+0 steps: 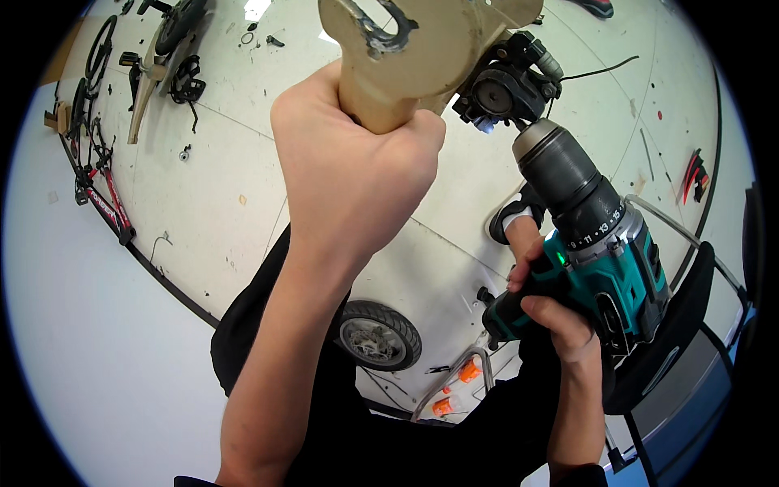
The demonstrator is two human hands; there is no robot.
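Note:
My left hand (357, 162) is closed in a fist round the tube of a beige metal frame part (422, 57), whose flat end has an open slot with worn, dark edges. A black disc brake caliper (503, 89) sits against the right side of that part, with a thin cable trailing off. My right hand (564, 325) grips a teal and black cordless drill (600, 260) by its handle. The drill points up and left, its chuck (544, 142) close under the caliper. A short bit reaches to the caliper; whether it sits in a bolt I cannot tell. A green light glows on the drill.
A small wheel with a black tyre (377, 337) lies on the floor below. Bike frames (109, 195) and loose parts lie along the left wall. A dark chair (661, 365) stands at the right. Orange items (471, 371) lie near a bent metal tube (442, 377).

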